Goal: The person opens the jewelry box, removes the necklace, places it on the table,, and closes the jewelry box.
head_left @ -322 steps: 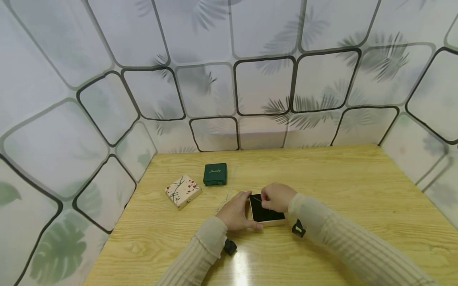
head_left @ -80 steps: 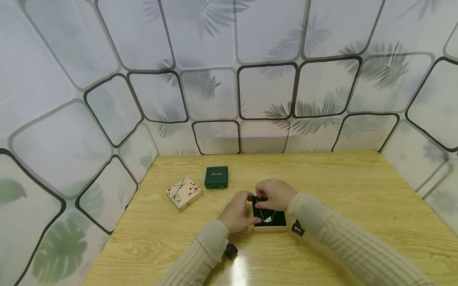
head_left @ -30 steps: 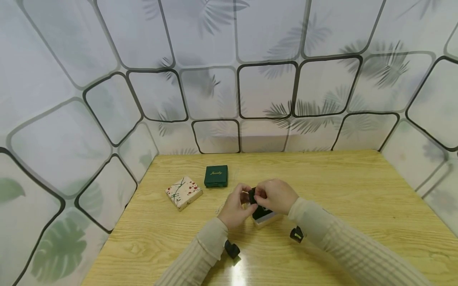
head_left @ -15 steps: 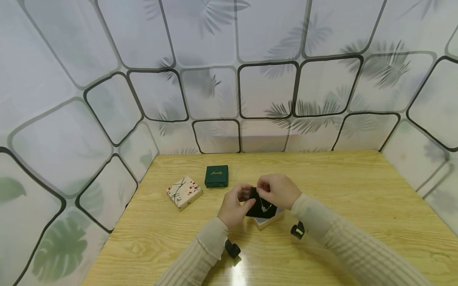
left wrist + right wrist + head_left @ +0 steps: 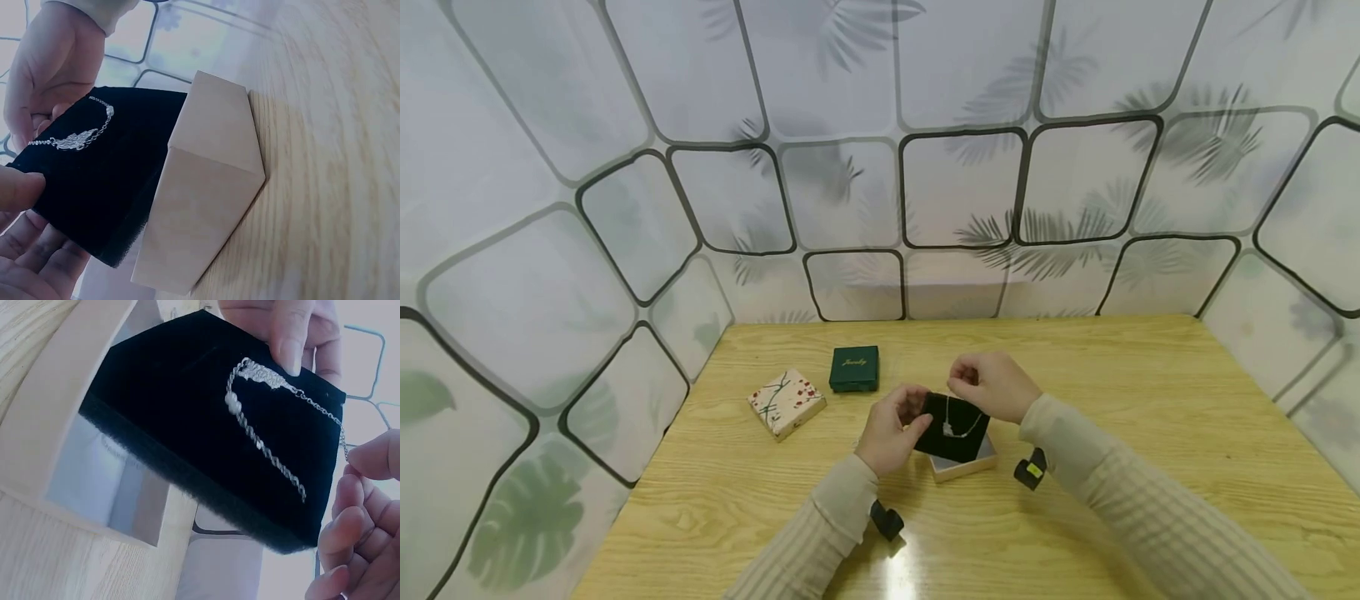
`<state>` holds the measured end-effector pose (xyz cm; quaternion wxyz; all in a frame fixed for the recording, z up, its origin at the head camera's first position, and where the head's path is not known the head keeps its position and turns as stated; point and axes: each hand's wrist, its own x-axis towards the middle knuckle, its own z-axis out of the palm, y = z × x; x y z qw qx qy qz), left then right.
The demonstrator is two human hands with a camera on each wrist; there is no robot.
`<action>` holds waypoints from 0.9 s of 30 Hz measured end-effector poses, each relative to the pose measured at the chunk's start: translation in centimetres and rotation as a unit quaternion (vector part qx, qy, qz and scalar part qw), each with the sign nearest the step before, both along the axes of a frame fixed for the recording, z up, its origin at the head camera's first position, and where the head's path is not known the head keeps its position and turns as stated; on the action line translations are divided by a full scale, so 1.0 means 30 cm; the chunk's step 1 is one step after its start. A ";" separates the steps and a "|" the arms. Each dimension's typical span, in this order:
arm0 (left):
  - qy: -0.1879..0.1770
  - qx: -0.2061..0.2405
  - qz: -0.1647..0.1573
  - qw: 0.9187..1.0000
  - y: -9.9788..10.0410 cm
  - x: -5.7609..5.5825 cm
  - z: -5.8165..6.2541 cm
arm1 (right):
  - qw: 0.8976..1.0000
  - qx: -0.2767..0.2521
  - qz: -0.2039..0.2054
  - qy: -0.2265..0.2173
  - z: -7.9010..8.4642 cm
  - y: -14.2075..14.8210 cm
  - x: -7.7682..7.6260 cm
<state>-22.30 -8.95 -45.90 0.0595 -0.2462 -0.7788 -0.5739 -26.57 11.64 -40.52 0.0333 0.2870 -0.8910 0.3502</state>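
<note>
A black velvet pad is tilted up out of a small cream box, its lower edge still at the box in the wrist views. My left hand grips the pad's far left part, thumb on top and fingers underneath. A silver necklace with a leaf-like pendant lies across the velvet, part of its chain passing over the pad's edge. My right hand pinches that chain between thumb and forefinger, just beyond the pad. In the left wrist view the pendant rests near the pad's upper edge.
A floral cream box and a dark green jewelry box stand to the left on the wooden table. Patterned curtain walls surround the table at the back and sides.
The velvet pad, flat in the box earlier, has been raised and tilted by my left hand. My right hand has moved up and right, off the pad, drawing the chain over its edge.
</note>
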 end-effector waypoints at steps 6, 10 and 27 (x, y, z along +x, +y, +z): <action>-0.010 -0.002 -0.009 1.000 -0.007 -0.021 -0.034 | 1.000 -0.011 -0.002 -0.021 0.007 0.007 -0.005; -0.017 -0.008 -0.016 1.000 -0.005 0.000 0.001 | 0.999 -0.014 -0.005 -0.034 -0.003 0.008 -0.016; -0.026 -0.009 0.010 1.000 -0.006 0.044 0.089 | 0.995 -0.049 -0.023 -0.078 -0.002 0.040 -0.012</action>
